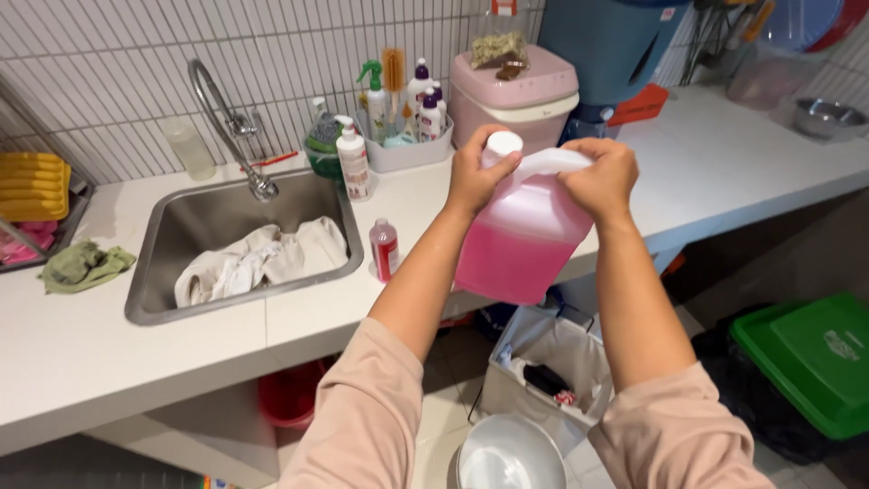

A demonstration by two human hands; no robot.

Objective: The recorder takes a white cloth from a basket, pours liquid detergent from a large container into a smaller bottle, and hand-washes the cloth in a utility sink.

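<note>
**Pink jug held over the counter edge**

I see both hands up on a large translucent jug of pink liquid [523, 237], held in the air just in front of the white counter [724, 154], right of the sink. My left hand [477, 177] is wrapped around the jug's white cap [502, 144], fingers closed on it. My right hand [599, 176] grips the white handle at the jug's top, closed tight. The jug is about two-thirds full.

On the counter beside the sink stands a small bottle with red contents and a white cap [384, 249]. Behind it is a white pump bottle [353, 163], and a white tray [407, 149] against the tiled wall holds spray and squeeze bottles with green and purple tops. A pink lidded box [516, 95] sits to their right.

The steel sink [226, 217] holds crumpled white cloth [258, 263]. A green rag [83, 265] lies left of it. Below me, a white bin [543, 353] holds scraps, and a green-lidded bin [810, 358] stands at right.
</note>
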